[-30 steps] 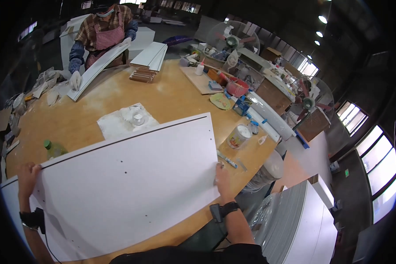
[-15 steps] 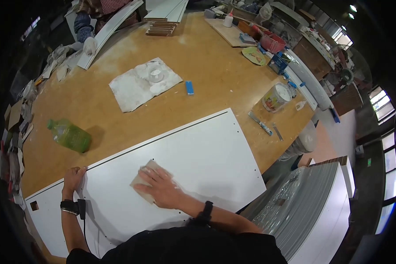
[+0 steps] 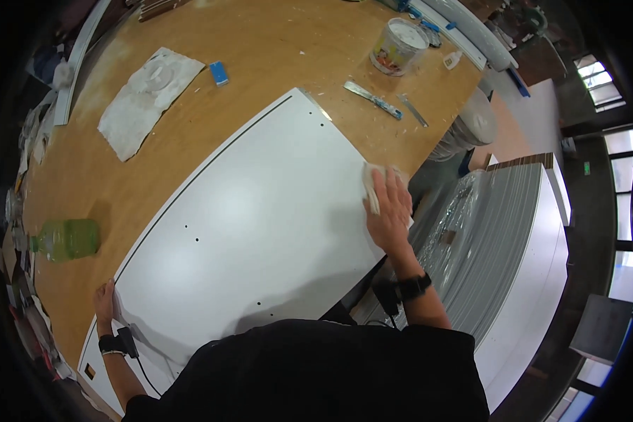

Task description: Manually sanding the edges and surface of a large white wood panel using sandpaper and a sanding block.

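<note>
A long white panel (image 3: pixel 260 204) with a dark groove along its far edge and several small holes lies slantwise on the table before me. My right hand (image 3: pixel 389 214) is at the panel's right end, its fingers over a beige cloth (image 3: pixel 371 188) pressed against that edge. At the panel's far edge on the left, my left hand (image 3: pixel 105 302) grips the rim, its fingertips partly hidden. A square cutout (image 3: pixel 90 371) shows at the panel's left end.
On the wooden table (image 3: pixel 260 49) are a green liquid bottle (image 3: pixel 69 239), a stained white sheet (image 3: pixel 137 105), a blue block (image 3: pixel 219 73), a tub of white paste (image 3: pixel 399 48), a putty knife (image 3: pixel 373 100) and a metal strip (image 3: pixel 413 110). Stacked panels (image 3: pixel 503 239) stand at the right.
My right hand has moved the cloth from the panel's middle to its right end. My left hand stays on the far edge. The whole view has shifted and turned to the right.
</note>
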A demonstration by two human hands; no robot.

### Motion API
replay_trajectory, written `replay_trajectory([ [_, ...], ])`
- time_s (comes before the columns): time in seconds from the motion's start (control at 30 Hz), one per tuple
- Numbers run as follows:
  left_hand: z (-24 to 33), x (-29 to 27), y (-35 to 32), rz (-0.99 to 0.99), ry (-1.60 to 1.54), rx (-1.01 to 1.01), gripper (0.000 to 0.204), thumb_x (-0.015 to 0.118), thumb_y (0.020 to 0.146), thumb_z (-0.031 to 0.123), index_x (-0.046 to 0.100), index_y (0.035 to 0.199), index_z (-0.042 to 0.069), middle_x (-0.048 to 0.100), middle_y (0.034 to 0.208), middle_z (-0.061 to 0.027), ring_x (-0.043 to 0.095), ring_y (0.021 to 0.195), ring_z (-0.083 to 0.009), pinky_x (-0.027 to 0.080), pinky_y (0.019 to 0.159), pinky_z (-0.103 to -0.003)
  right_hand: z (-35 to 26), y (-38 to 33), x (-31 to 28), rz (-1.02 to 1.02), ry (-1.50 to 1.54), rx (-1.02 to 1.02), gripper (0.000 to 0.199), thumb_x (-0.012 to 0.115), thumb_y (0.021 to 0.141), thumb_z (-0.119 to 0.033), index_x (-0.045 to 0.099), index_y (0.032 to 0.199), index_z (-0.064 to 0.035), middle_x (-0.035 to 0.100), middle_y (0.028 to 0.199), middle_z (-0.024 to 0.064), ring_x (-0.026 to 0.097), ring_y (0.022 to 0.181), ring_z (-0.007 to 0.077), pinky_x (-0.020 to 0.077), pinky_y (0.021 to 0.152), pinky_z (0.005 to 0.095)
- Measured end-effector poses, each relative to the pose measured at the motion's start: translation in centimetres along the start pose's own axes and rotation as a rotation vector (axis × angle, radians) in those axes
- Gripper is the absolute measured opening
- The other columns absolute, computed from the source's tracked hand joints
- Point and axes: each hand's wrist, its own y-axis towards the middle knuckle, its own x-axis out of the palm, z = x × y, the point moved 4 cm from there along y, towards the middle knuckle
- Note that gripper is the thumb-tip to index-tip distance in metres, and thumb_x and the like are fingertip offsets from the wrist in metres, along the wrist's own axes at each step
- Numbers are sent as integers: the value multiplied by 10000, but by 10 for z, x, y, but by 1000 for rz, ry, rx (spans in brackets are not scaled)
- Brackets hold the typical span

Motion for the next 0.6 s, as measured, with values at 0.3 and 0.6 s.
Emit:
replay_trajectory([
  [0.3,53,-13,-18,0,107,-44,516,480,899,414,573,859,-91,589,793,-169,535,785,-234,424,740,-349,143,-150,-44,339,495,755,435,419,927,-188,397,1331,-28,441,1322,196,434,1188,348,331,995,384],
  [0.6,106,42,-47,31,35,168,616,625,817,180,349,1309,-67,368,1350,-252,358,1260,-353,293,1036,-376,-168,-67,29,-288,603,-835,495,529,782,-162,471,1270,-101,344,1395,154,287,1318,301,166,1085,514],
])
